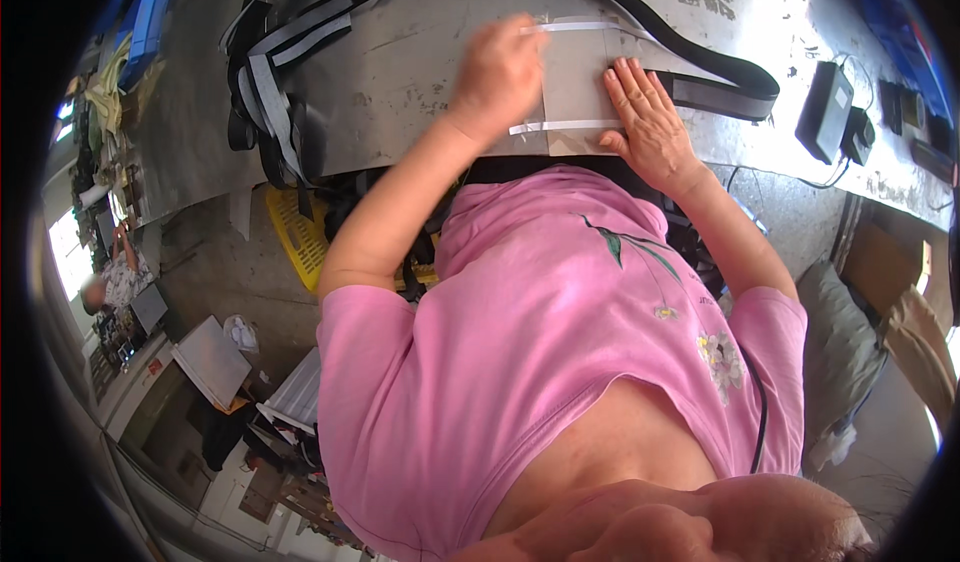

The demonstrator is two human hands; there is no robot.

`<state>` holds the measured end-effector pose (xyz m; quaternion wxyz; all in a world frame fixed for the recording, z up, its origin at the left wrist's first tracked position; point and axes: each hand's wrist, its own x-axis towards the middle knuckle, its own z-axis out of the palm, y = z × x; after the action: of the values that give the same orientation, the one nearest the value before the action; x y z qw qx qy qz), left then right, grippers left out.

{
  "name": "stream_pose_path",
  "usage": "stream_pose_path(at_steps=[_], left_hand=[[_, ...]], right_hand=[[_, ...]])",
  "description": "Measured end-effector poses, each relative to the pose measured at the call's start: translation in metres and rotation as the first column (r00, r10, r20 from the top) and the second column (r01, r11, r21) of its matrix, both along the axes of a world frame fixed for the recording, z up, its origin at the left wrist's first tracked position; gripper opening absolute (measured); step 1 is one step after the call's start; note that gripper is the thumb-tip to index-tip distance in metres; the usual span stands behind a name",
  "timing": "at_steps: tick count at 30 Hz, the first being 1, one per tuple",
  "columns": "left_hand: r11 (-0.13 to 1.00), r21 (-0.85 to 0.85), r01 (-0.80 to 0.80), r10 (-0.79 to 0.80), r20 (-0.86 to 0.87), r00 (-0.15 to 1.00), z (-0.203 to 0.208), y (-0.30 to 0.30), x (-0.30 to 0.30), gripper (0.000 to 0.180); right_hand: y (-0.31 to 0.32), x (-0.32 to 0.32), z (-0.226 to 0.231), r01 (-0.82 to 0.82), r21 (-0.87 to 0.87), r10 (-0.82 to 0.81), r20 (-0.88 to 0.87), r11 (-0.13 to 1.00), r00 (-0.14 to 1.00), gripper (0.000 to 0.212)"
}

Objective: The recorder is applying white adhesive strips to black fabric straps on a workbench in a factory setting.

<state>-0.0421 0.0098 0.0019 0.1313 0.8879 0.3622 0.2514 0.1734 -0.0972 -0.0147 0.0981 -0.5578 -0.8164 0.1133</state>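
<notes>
My left hand (497,77) is curled closed and blurred by motion, its fingertips by the left end of the far white strip (580,27). Whatever it may hold is too blurred to make out. Between that strip and a nearer white strip (575,125) lies a flat grey-brown rectangle (575,77) on the metal table (400,82). Palm down, my right hand (648,127) rests at the rectangle's right side, fingers stretched out. Beside its fingers is the end of a black and grey webbing strap (710,94), which loops around the far side.
More strapping (275,112) is heaped at the left and hangs over the table's front edge. A black box-shaped device (826,112) with cables stands at the right. Below the table is a yellow crate (295,237). Another person (120,267) is far off at the left.
</notes>
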Motion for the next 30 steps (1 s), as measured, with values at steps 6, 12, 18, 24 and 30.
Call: stream_pose_path(at_steps=[6,12,18,24,30], left_hand=[[0.890,0.332,-0.312,0.410,-0.284,0.867,-0.001,0.104,-0.066,0.046],[0.873,0.336,-0.353,0.453,-0.292,0.843,-0.005,0.111,-0.056,0.044],[0.850,0.437,-0.295,0.391,-0.146,0.909,-0.026,0.099,-0.063,0.040],[0.767,0.425,-0.482,0.495,0.088,0.865,-0.015,0.108,-0.071,0.030],[0.638,-0.132,-0.759,0.657,-0.420,0.626,0.026,0.145,-0.113,0.039]], right_hand=[[0.023,0.036,0.006,-0.237,-0.028,0.238,0.007,0.971,0.971,0.070],[0.074,0.142,0.028,0.083,0.107,-0.112,0.305,0.991,0.946,0.042],[0.123,0.054,0.046,0.053,0.365,-0.094,0.098,0.930,0.991,0.036],[0.183,-0.070,0.004,0.076,0.281,-0.080,0.003,0.957,0.997,0.041],[0.185,-0.082,0.006,-0.053,0.329,0.060,-0.011,0.943,0.998,0.016]])
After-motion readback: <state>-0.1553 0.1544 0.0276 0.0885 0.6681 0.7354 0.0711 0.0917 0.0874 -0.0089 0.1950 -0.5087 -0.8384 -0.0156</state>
